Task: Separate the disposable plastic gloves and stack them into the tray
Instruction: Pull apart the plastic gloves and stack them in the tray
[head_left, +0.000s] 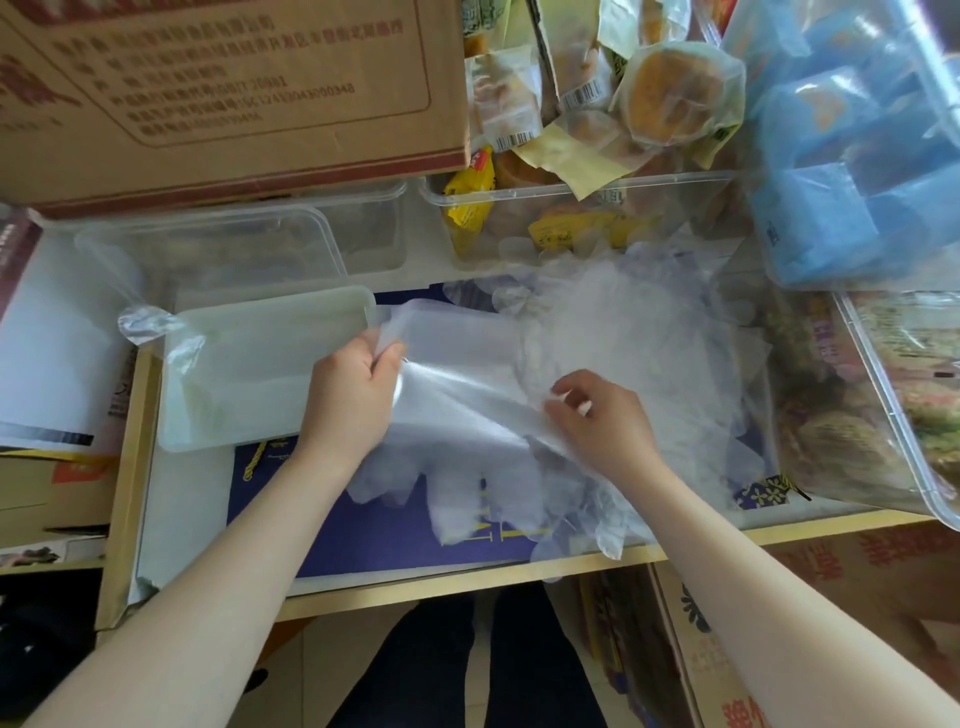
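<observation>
A loose heap of clear disposable plastic gloves (618, 332) covers the middle and right of the work surface. A translucent white tray (270, 322) lies to the left, with clear gloves draped inside and over its left rim. My left hand (353, 395) pinches the cuff edge of one clear glove (467, 410) beside the tray's right end. My right hand (597, 415) pinches the same glove's other edge, so the film is stretched between both hands. The glove's fingers hang toward the front edge.
Clear plastic containers (234, 244) stand behind the tray, one (571, 208) filled with wrapped snacks. A cardboard box (223, 88) is at the back left. Blue packs (852, 171) sit at the back right. A large clear bin (904, 415) of food is on the right.
</observation>
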